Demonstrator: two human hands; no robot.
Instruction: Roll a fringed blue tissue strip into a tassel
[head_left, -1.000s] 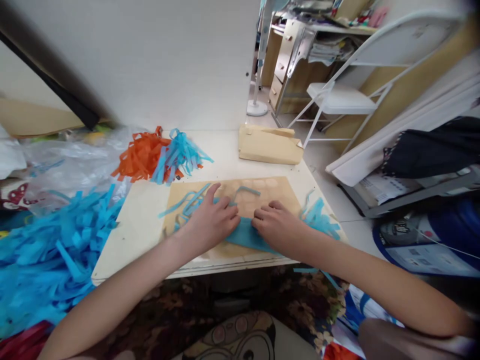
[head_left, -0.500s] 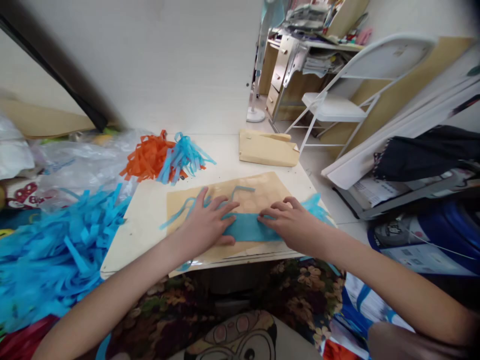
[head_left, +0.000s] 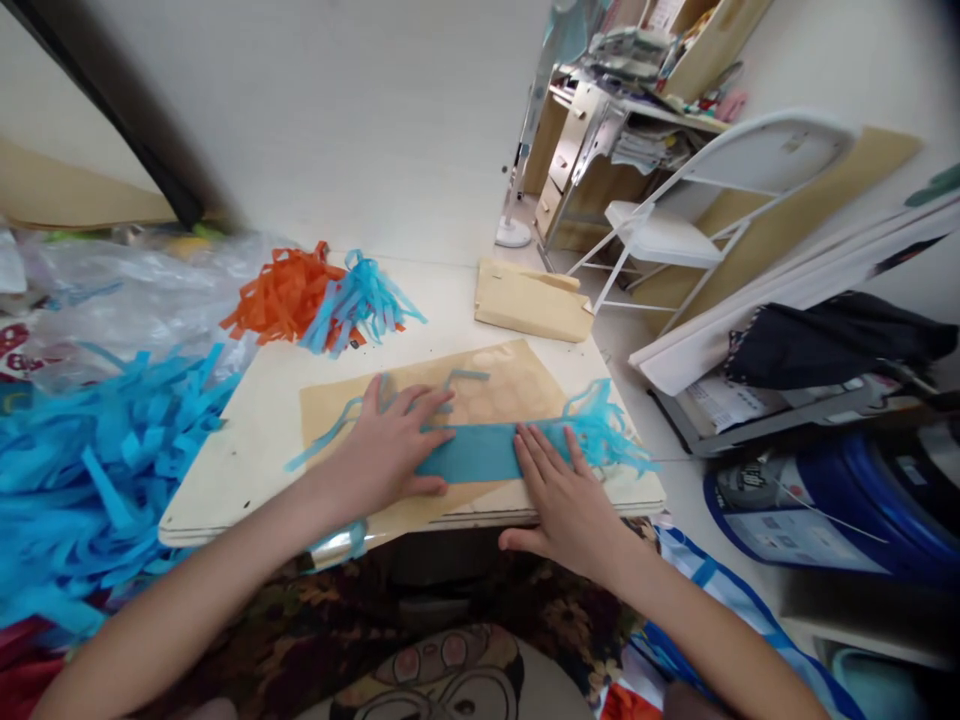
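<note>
A flat blue strip of tissue-like material (head_left: pixel 480 454) lies across a tan sheet (head_left: pixel 495 385) on a small white table (head_left: pixel 240 440). Its right end breaks into a cut fringe (head_left: pixel 611 430). My left hand (head_left: pixel 390 440) rests on the strip's left part, fingers spread. My right hand (head_left: pixel 562 500) lies flat near the strip's right part, fingertips pressing on it and thumb held away over the table's front edge. Thin blue scraps (head_left: pixel 322 450) lie beside and under my left hand. Whatever is beneath my palms is hidden.
Orange fringe bundles (head_left: pixel 277 295) and a light blue fringe bundle (head_left: pixel 364 300) sit at the table's back left. A folded tan paper packet (head_left: pixel 532 302) lies at the back right. A large blue fringe heap (head_left: pixel 97 490) is left of the table; a white folding chair (head_left: pixel 667 235) stands beyond.
My right hand has turned and flattened, coming nearer the front edge, its fingers now stretched on the strip. More of the fringed end shows. The camera view has shifted slightly.
</note>
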